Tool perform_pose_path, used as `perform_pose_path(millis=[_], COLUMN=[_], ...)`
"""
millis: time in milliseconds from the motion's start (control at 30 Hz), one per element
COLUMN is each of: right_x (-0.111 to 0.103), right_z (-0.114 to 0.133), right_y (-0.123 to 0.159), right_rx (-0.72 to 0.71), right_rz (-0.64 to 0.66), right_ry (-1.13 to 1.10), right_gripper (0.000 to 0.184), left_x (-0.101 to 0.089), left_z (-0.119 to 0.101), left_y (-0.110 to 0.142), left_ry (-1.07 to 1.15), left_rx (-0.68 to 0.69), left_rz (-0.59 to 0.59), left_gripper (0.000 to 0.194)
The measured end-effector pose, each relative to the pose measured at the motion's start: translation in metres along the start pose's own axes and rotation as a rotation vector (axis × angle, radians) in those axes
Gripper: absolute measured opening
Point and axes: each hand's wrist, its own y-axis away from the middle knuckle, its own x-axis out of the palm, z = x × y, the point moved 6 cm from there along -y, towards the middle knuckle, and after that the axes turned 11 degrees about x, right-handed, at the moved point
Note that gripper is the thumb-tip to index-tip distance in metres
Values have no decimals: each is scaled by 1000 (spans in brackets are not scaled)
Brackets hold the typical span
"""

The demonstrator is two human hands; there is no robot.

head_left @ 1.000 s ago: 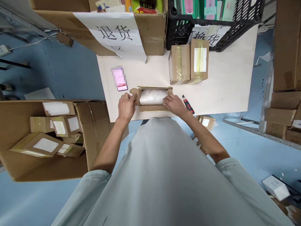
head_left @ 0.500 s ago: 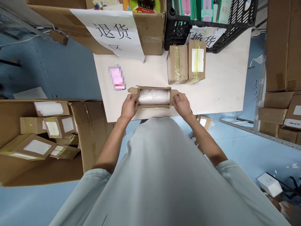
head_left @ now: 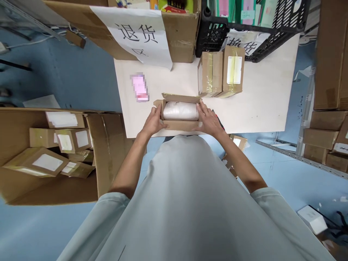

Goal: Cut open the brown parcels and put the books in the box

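Carton (head_left: 179,125), small, top open, sits just above the centre of the frame on the pale counter (head_left: 266,108), close to its lower edge. Rear flap (head_left: 181,98) stands along the upper side; front flap (head_left: 174,125) leans out along the lower side. Left end flap (head_left: 157,103) shows beside the left hand (head_left: 152,121); the right end is mostly covered by the right hand (head_left: 210,121). A rounded white wrapped bundle (head_left: 181,110) lies lengthwise inside, its upper surface exposed.

Progress, judged from this view: opening looks complete, the mouth being uncovered. The bundle is not yet out, and its wrapping appears intact. Two taped boxes (head_left: 213,74), upper right of centre, are closed.

Pose: both forearms rise from the lower frame and converge on the carton, hands roughly level, one at each end. Left hand: thumb by the front flap, fingers up at the left end, moderate spread between. Right hand: fingers reaching the upper right corner, thumb low near the front flap, similar spread. Both appear to touch cardboard; whether they grip it firmly, cannot tell.

Nearby: a dark-and-red tool (head_left: 221,123), right of centre, is partly hidden by the right hand; a pixelated pink object (head_left: 140,87) lies upper left of the carton.
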Motion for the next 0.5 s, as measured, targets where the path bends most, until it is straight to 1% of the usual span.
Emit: perform_pose_path(millis=[67, 133, 267, 333, 400, 500], right_x=[-2, -3, 1, 4, 5, 3], right_z=[1, -3, -19, -19, -13, -1], right_y=[-8, -16, -22, -19, -11, 6], right_rx=[19, 8, -6, -19, -16, 82], right_rz=[-8, -28, -28, -6, -8, -77], right_ry=[32, 55, 72, 67, 66, 66], right_gripper=[132, 128, 111, 106, 103, 92], left_x=[2, 3, 4, 4, 3, 3], left_z=[-1, -2, -2, -2, -3, -5], left_y=[-3, -4, -4, -4, -3, -3], left_ry=[-39, -64, -56, -46, -46, -54], left_rx=[-6, -3, 10, 9, 7, 5], left_rz=[-1, 8, 5, -1, -3, 10], left_gripper=[132, 133, 134, 132, 130, 132])
